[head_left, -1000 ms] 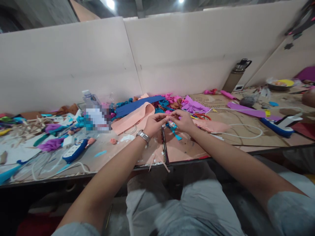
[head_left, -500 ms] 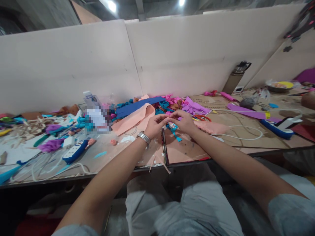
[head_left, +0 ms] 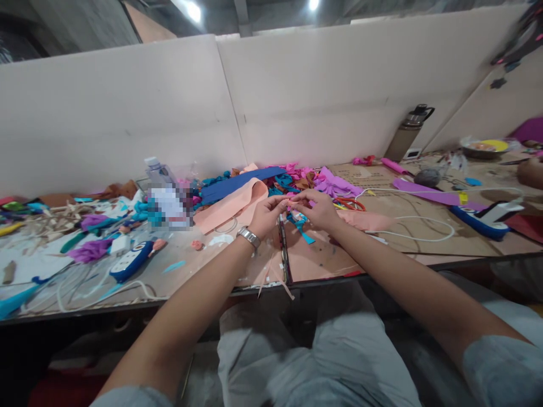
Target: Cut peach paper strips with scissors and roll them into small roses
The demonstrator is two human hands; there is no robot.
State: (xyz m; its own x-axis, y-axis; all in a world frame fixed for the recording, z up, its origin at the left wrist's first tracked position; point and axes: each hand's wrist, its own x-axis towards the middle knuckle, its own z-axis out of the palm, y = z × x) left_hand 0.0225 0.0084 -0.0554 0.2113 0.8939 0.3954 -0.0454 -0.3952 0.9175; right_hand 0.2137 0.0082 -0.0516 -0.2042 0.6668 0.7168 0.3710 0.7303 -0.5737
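Note:
My left hand and my right hand meet fingertip to fingertip above the table's middle. Between them they pinch a small piece of peach-pink material, mostly covered by the fingers. Behind my left hand lies a rolled peach sheet, with a dark blue strip beyond it. Below my right hand is a bright blue scrap. A flat peach piece lies to the right of that hand.
Blue power strips lie left and right, trailing white cables. A clear bottle stands left at the back; a dark flask leans by the white partition. Another person's hand shows at the far right.
My fingers have shifted slightly around the small piece, and a bit more of its peach-pink colour shows between them. Otherwise the scene is the same, apart from a slight camera shift.

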